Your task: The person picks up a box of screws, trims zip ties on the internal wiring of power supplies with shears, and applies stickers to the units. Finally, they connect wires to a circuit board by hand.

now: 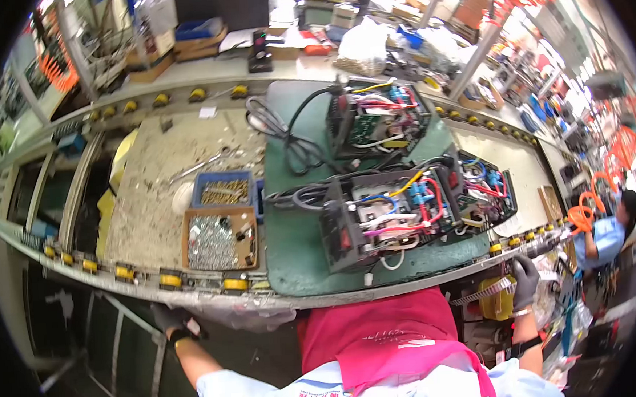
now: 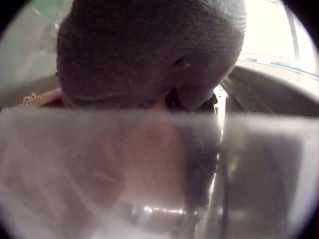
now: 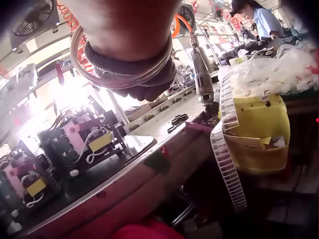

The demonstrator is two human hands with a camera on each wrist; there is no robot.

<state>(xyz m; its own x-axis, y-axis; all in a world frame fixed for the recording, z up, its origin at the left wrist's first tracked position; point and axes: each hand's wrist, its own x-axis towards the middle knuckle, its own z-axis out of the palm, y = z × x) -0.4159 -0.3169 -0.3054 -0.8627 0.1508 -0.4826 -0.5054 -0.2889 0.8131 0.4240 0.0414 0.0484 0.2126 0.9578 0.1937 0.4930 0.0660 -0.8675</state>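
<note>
My left hand (image 1: 174, 321), in a dark grey glove, hangs below the near rail beside translucent plastic film (image 1: 249, 315). In the left wrist view the glove (image 2: 149, 55) fills the upper middle, and a hazy see-through band covers the lower half; I cannot tell what its fingers hold. My right hand (image 1: 525, 282), gloved too, is at the rail's right end, near a power screwdriver (image 3: 202, 74) with an orange coiled hose. The right wrist view shows its fingers loosely bent, with the screwdriver beside them. A strip of printed labels (image 3: 228, 152) hangs below the screwdriver.
Three open electronic units, one nearest (image 1: 388, 220), stand on a green board (image 1: 300, 269) with grey cables. Left of it are a blue bin of brass screws (image 1: 223, 192) and a cardboard box of silver screws (image 1: 214, 243). A yellow container (image 3: 259, 127) hangs right; another person (image 1: 601, 239) is beyond.
</note>
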